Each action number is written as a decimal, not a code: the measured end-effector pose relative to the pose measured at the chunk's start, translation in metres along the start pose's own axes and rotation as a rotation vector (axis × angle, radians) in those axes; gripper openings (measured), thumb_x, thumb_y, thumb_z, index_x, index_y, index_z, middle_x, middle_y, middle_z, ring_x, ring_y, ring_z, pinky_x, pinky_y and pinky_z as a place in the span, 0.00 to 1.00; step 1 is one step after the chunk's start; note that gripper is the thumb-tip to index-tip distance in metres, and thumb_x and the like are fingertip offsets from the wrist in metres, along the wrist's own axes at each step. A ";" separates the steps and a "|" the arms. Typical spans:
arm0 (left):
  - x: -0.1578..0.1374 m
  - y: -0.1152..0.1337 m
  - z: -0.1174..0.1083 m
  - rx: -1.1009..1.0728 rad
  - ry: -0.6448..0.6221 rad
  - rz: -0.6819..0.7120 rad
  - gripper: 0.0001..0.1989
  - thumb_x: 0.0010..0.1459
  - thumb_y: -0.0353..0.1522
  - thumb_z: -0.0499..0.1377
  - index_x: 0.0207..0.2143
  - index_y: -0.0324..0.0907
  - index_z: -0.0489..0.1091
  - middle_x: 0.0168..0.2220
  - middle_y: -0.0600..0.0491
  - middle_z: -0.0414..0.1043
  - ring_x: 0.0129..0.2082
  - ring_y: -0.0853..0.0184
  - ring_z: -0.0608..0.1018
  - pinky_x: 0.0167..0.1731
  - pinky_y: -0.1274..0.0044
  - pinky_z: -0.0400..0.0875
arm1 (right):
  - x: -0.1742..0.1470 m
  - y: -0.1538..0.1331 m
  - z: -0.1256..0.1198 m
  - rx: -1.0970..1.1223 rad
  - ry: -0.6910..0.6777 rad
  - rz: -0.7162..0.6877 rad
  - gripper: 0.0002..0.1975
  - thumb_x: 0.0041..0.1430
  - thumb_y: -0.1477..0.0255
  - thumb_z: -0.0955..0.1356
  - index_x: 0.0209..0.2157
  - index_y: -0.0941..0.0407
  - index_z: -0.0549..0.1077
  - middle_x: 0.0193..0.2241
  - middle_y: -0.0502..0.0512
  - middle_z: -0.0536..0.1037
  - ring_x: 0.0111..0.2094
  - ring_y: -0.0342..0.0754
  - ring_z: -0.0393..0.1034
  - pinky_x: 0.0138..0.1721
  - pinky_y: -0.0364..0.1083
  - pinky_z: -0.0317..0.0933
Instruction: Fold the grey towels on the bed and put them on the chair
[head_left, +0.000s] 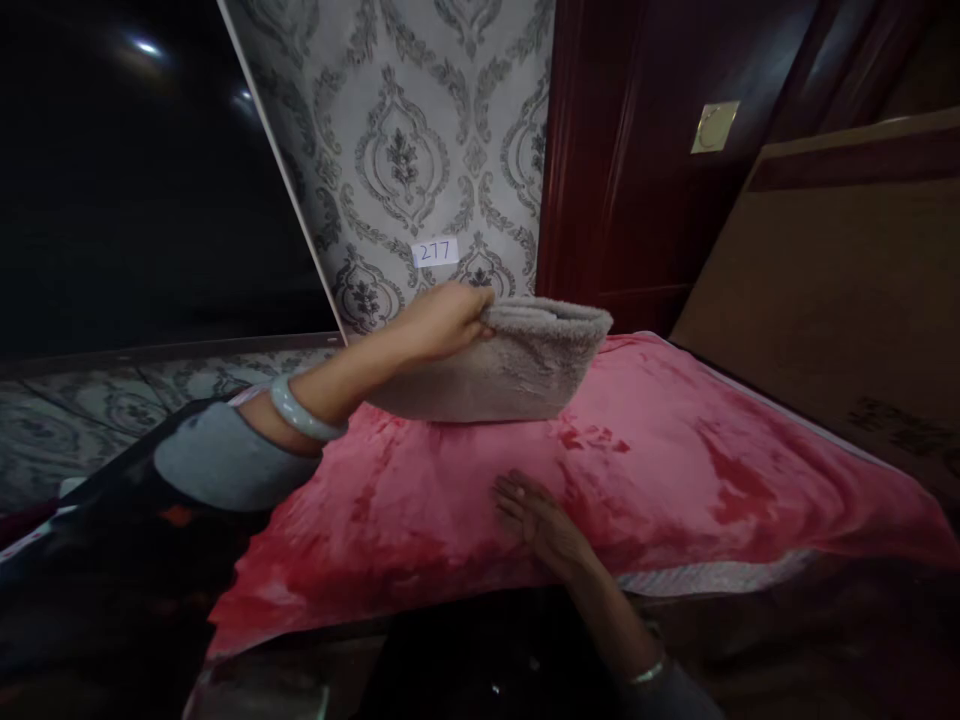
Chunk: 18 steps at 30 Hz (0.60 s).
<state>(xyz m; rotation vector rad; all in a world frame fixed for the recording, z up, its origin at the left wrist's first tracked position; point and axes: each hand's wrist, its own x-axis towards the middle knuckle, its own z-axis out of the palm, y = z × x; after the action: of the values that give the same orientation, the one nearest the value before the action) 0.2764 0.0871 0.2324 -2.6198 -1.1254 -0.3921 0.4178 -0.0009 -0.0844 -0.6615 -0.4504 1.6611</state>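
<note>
My left hand (448, 322) grips the upper left corner of a grey, plush, folded cloth (529, 365). The cloth stands roughly upright over a pink and red blanket (645, 440), and whether its lower edge touches the blanket I cannot tell. Its upper edge shows several layers with a gap between them. Lower and nearer to me, my right hand (536, 522) is open and holds nothing, fingers stretched out just over or on the blanket. Slight blur softens its fingertips.
A large dark screen (150, 180) fills the left. Behind the blanket is patterned wallpaper (405, 130) bearing a paper label (435, 252) marked 277. Dark red wooden panelling (622, 180) and a big brown board (832, 290) stand at the right.
</note>
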 end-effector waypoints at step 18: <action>-0.061 -0.113 0.019 -0.948 0.015 -0.811 0.20 0.51 0.40 0.68 0.42 0.35 0.76 0.30 0.48 0.79 0.34 0.55 0.83 0.37 0.63 0.78 | 0.015 -0.099 0.009 -0.375 0.207 -0.374 0.30 0.44 0.55 0.77 0.46 0.59 0.77 0.36 0.58 0.83 0.36 0.56 0.78 0.38 0.53 0.73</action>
<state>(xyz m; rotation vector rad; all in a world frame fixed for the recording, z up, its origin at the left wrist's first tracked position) 0.1556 0.1281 0.2088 -2.6264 -2.4387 -1.3802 0.4853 0.0333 -0.0179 -0.9515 -0.6976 1.1503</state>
